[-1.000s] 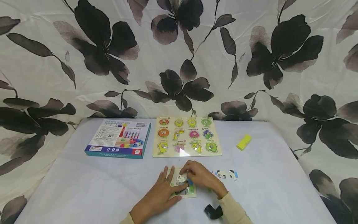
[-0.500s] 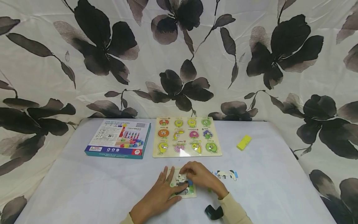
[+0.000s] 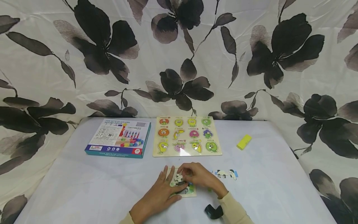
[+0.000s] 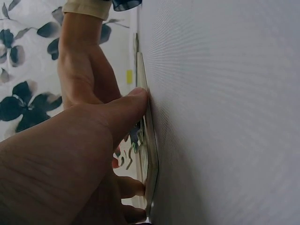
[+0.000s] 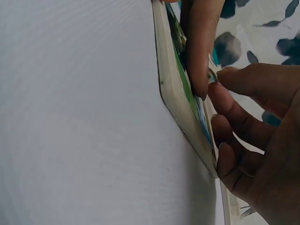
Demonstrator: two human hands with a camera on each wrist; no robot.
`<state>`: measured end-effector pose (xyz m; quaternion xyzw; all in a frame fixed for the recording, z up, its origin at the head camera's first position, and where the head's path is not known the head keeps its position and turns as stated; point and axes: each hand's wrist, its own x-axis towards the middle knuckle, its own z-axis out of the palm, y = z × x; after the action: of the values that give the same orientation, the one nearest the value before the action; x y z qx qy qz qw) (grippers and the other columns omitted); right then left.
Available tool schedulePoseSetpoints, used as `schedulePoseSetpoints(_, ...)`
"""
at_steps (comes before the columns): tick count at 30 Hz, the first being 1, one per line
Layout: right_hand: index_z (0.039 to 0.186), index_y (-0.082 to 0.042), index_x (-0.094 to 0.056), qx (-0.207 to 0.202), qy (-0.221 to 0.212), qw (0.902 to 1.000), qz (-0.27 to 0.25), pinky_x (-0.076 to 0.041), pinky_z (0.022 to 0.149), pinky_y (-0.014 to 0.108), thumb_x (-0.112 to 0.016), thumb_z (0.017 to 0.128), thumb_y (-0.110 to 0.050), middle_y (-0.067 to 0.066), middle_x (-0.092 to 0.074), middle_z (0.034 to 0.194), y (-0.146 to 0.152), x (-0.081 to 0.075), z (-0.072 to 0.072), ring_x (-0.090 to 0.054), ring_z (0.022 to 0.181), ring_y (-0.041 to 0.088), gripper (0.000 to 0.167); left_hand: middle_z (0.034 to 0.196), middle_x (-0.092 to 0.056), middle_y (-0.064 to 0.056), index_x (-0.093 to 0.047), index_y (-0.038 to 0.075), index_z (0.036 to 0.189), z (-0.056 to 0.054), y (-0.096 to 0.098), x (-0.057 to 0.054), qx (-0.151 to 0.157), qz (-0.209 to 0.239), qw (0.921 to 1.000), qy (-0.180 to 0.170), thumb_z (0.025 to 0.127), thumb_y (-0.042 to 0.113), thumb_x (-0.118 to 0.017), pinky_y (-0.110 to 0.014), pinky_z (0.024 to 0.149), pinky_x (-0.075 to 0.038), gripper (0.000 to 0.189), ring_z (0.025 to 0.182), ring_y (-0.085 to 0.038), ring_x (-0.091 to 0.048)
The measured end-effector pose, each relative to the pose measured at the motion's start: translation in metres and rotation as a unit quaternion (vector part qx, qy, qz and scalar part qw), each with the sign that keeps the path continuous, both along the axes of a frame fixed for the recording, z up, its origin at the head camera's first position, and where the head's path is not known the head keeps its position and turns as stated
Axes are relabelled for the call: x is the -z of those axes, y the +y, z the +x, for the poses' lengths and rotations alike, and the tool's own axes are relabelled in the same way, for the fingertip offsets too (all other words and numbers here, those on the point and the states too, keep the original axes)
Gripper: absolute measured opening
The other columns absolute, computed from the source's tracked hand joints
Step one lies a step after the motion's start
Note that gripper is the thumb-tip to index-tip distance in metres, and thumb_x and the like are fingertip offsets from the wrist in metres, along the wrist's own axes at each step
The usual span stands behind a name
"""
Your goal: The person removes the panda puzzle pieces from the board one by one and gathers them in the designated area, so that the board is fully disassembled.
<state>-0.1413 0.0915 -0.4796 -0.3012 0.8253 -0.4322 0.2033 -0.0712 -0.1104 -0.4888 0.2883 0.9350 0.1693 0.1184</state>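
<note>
A small wooden jigsaw board [image 3: 190, 195] with a panda picture, partly filled, lies on the table under both hands. My left hand [image 3: 159, 192] rests on it with fingers spread; its thumb is at the near edge and a finger lies across the picture. Above the picture, my right hand [image 3: 200, 176] pinches a small puzzle piece [image 5: 212, 76] between thumb and index finger, as the right wrist view shows. Its other fingers are curled beside the board's edge. To the right lie loose panda puzzle pieces [image 3: 222, 174], partly hidden behind the right hand.
Behind the hands lies a fruit puzzle board [image 3: 185, 152], with a boxed bead set [image 3: 117, 140] to its left. A yellow block [image 3: 244, 142] sits at the right. One black elbow-shaped object [image 3: 213, 212] lies by the right sleeve. A floral cloth [image 3: 184, 46] hangs behind.
The right fingertips have shifted slightly left over the board, and the white part of the picture beneath them looks turned. The left hand stays in place.
</note>
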Motion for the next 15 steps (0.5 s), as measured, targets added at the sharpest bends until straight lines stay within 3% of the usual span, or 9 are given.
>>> schedulePoseSetpoints(15,0.101,-0.008,-0.070,0.034,0.016,0.9991,-0.018,-0.051,0.072,0.022,-0.066,0.087,-0.004,-0.002,-0.065,0.083,-0.0010,0.0035,-0.0010,-0.058,0.076,0.008,0.016,0.155,-0.014,-0.027,-0.049,0.042,0.138,0.0007,-0.0001,0.0013,-0.004,0.006,1.0000,0.003,0.095,0.047,-0.051,-0.063,0.112,-0.016,0.043,0.141,-0.052,-0.003)
